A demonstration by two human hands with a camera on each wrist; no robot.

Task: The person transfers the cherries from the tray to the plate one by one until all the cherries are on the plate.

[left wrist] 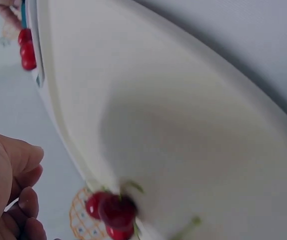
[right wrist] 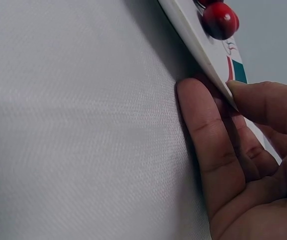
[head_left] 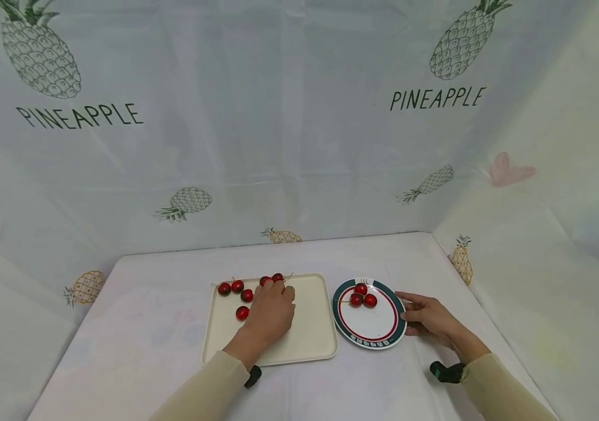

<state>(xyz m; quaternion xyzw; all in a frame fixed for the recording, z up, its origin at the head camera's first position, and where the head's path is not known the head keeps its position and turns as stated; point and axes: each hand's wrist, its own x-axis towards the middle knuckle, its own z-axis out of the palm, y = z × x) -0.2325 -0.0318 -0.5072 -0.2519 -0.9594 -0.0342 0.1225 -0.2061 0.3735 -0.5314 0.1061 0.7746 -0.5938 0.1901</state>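
My left hand (head_left: pixel 272 313) is over the cream tray (head_left: pixel 307 345), fingers bent toward two cherries (head_left: pixel 277 277) at its back edge. In the left wrist view, no cherry shows between the loosely curled left fingers (left wrist: pixel 28 200) and thumb. More red cherries (head_left: pixel 224 289) with stems lie in the tray's left part. My right hand (head_left: pixel 433 321) pinches the right rim of a white plate (head_left: pixel 370 324) with a dark green border. Its thumb is on top of the rim, the other fingers below, as the right wrist view shows. Three cherries (head_left: pixel 356 300) sit together on the plate.
A pale cloth covers the table (head_left: pixel 136 327), and the plate stands close to the tray's right side. Behind the table hangs a curtain (head_left: pixel 257 146) printed with pineapples. Dark wrist straps (head_left: pixel 447 372) show at both sleeves.
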